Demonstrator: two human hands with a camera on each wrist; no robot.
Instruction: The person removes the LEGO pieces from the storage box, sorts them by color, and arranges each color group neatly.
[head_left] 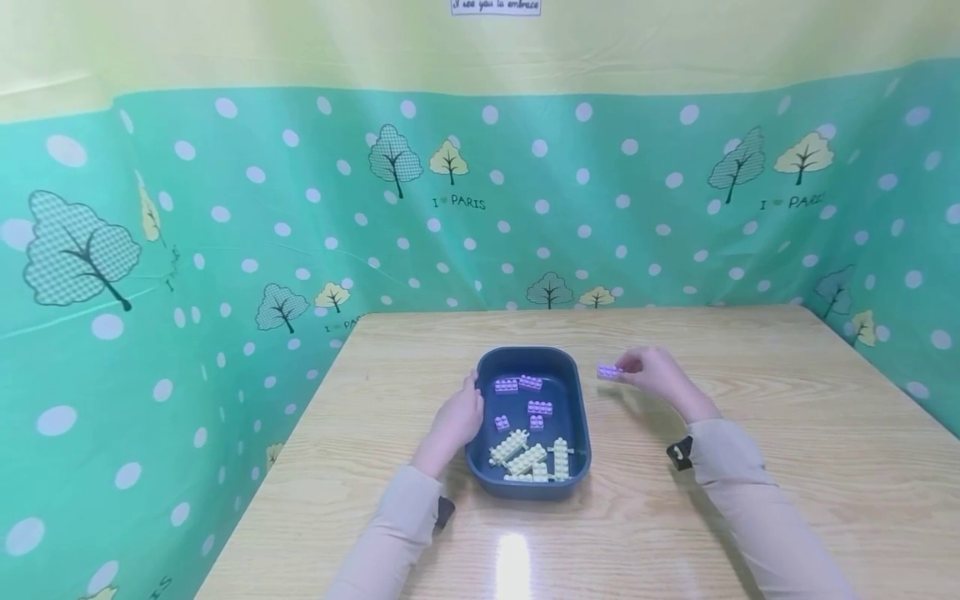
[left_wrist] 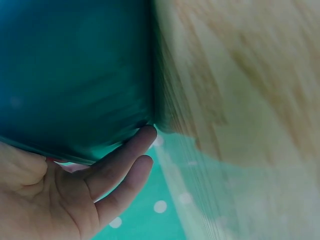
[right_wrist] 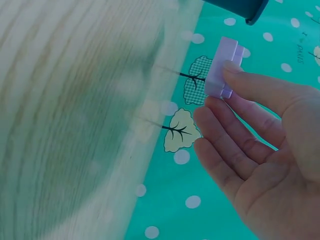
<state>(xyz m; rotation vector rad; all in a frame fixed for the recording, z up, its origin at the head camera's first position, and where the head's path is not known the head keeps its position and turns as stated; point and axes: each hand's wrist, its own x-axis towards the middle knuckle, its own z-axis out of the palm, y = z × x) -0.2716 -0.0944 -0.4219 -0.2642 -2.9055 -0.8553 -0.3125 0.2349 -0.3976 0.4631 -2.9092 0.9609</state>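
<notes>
A dark blue plastic bin stands on the table, holding purple toy bricks towards its far part and cream toy bricks heaped at its near end. My left hand grips the bin's left side at the rim; in the left wrist view, fingertips rest against the outer wall. Right of the bin, my right hand pinches a purple toy brick between thumb and fingers, raised over the table. Its other fingers are bent loosely below the brick.
The wooden table extends to both sides of the bin. A green dotted curtain with tree prints hangs behind the table and along both sides. Each wrist wears a dark device.
</notes>
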